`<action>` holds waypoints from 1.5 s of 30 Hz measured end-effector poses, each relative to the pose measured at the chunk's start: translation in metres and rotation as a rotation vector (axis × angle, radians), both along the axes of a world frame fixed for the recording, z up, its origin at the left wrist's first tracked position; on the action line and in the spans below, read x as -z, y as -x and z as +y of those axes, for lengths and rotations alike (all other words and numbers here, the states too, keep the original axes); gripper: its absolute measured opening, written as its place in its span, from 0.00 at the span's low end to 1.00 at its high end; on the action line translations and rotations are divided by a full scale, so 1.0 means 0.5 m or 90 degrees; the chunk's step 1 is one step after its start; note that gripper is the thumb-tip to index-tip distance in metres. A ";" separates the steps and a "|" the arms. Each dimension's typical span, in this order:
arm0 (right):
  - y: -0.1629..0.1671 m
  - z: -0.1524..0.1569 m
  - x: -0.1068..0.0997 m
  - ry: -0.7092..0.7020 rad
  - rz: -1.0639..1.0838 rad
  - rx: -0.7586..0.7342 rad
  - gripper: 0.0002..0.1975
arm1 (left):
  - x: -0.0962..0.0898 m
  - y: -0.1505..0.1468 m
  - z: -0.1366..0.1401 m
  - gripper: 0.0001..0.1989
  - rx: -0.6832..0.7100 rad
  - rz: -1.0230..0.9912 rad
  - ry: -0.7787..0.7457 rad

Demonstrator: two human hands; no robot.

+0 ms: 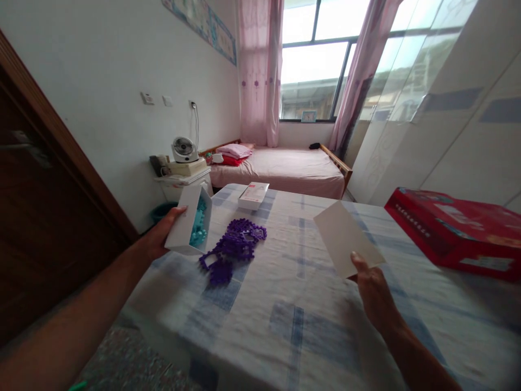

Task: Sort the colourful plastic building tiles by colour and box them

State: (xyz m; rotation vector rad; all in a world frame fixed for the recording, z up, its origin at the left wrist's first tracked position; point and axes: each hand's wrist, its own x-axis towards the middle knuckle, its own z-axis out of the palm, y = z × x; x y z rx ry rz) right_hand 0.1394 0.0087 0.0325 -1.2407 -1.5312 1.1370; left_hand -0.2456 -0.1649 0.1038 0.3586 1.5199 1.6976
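My left hand [165, 232] grips a white box [183, 222] by its side, tilted above the table's left edge. Teal plastic pieces [198, 224] show through the box's uncovered side. A flat off-white card or panel [344, 239] is pinched by my right hand [368, 279], thumb on top, above the right half of the table. Purple toothed plastic pieces [234, 247] lie in a loose heap on the tablecloth, just right of the white box. Farther back, a second white box [253, 195] with red print rests near the table's far edge.
A checked tablecloth [293, 342] covers the table. On its right side sits a large red box [459, 231]. Beyond the table are a bed [285, 168], a small fan [185, 149] on a cabinet, and a dark bin [163, 210]. A wooden door [49, 206] stands at left.
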 end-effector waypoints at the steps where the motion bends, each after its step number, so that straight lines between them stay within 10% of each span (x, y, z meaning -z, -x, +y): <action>1: 0.001 -0.001 -0.002 0.000 0.000 -0.005 0.33 | -0.001 0.007 0.000 0.15 0.017 0.017 0.031; 11: 0.004 -0.001 0.002 0.019 -0.008 -0.008 0.32 | 0.005 -0.030 0.064 0.27 0.145 0.232 0.252; 22: 0.005 -0.017 -0.007 0.004 -0.123 -0.023 0.30 | -0.028 -0.089 0.066 0.35 0.165 0.443 0.143; 45: 0.002 -0.009 0.029 -0.090 -0.141 -0.023 0.20 | -0.016 -0.053 0.079 0.27 -0.030 0.262 -0.153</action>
